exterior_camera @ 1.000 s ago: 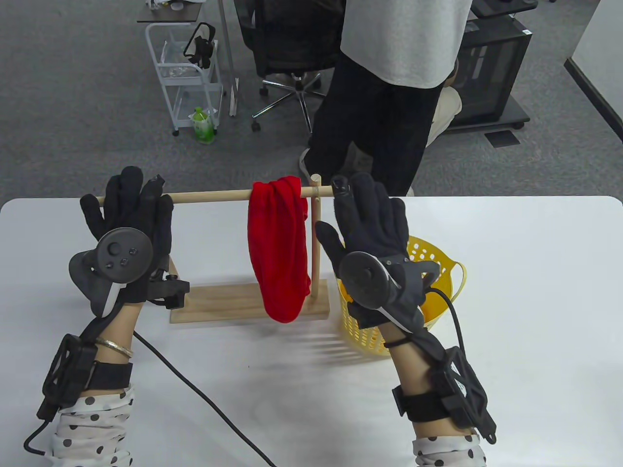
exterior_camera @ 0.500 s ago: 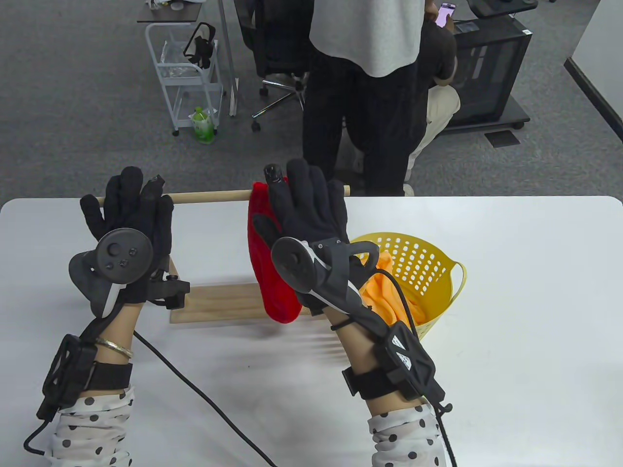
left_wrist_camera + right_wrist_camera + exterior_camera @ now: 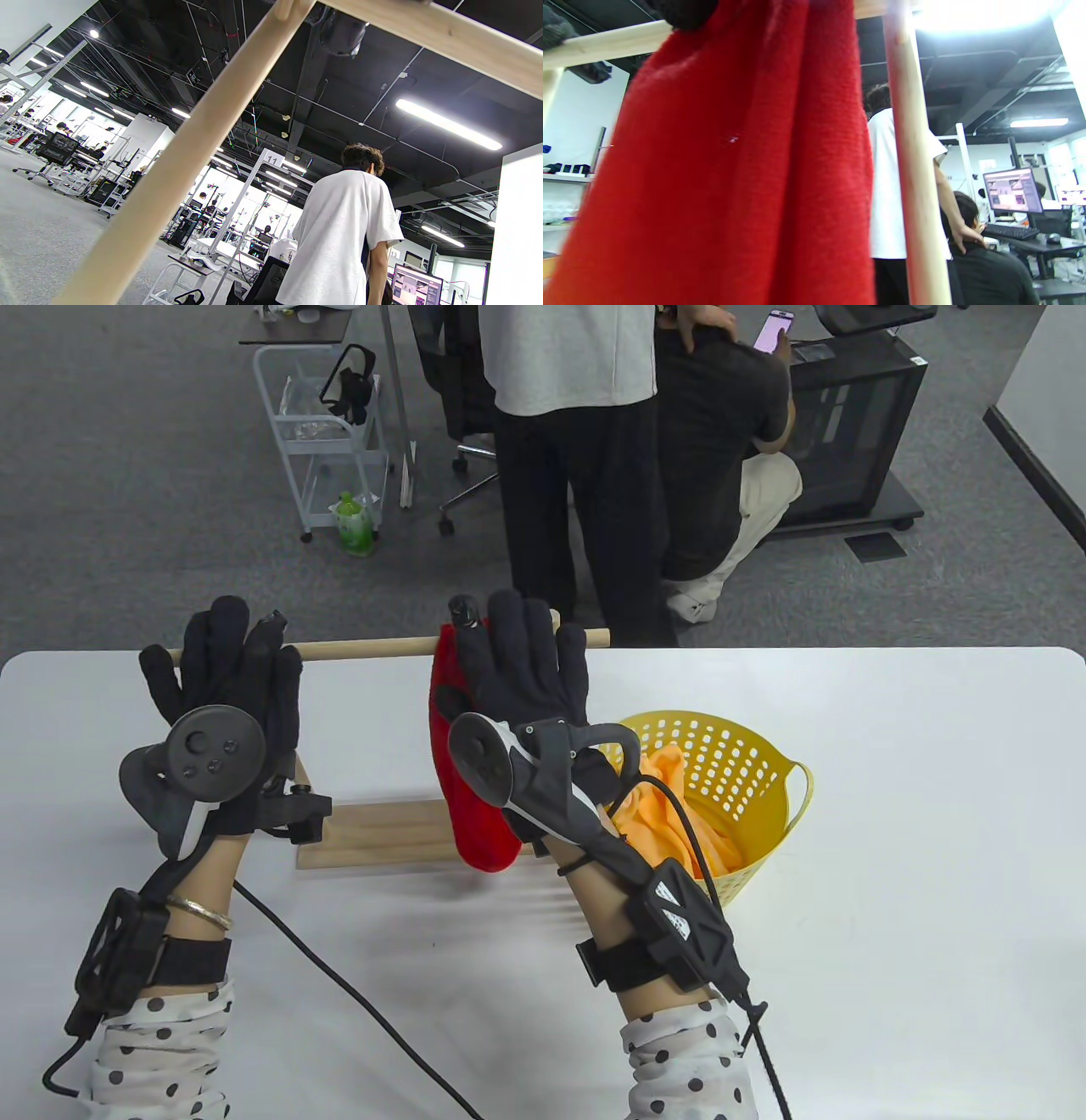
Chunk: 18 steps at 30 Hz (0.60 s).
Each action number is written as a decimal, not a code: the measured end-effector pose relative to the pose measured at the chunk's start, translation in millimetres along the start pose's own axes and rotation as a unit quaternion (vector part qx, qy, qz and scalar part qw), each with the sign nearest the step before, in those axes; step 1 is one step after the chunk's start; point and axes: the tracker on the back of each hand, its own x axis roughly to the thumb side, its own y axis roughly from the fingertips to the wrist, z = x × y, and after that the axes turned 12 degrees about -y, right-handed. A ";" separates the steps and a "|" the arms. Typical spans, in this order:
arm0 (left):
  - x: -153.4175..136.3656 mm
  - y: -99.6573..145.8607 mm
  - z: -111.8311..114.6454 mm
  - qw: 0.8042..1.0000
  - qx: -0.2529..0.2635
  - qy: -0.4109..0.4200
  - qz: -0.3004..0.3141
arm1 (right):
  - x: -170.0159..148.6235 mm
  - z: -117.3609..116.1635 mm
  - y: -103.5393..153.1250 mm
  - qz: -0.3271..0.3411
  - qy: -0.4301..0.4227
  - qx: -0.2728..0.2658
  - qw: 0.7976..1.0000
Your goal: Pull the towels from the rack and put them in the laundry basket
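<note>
Right hand [image 3: 517, 678] lies over the red towel [image 3: 462, 814] at frame centre, fingers straight, no pinch visible; left hand [image 3: 225, 687] rests flat-fingered on the rod [image 3: 365, 648], upper left. Step looks like grabbing the last towel: next, close on it and lift it off into the basket [image 3: 764, 780], right of centre, orange towel [image 3: 670, 806] already inside.

The left hand [image 3: 222, 704] sits at the left of the frame, raised with fingers spread and extended upward. The right hand [image 3: 522, 687] is at centre frame, fingers straight, forearm angling in from the lower right.
</note>
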 end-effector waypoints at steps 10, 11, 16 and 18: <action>-0.2 0.4 -0.2 1.000 -0.001 0.000 0.002 | 0.2 -0.1 -4.0 -0.008 0.012 -0.071 0.997; -0.4 0.5 -0.4 1.000 -0.001 0.000 0.001 | -0.4 3.0 -6.4 -0.011 -0.004 -0.060 0.998; -0.3 0.3 -0.1 1.000 -0.002 0.000 0.002 | -1.1 18.7 -10.2 -0.014 -0.018 -0.053 0.998; -0.5 0.5 0.0 1.000 -0.001 0.000 0.003 | -0.9 24.3 -10.7 -0.012 -0.016 -0.060 0.998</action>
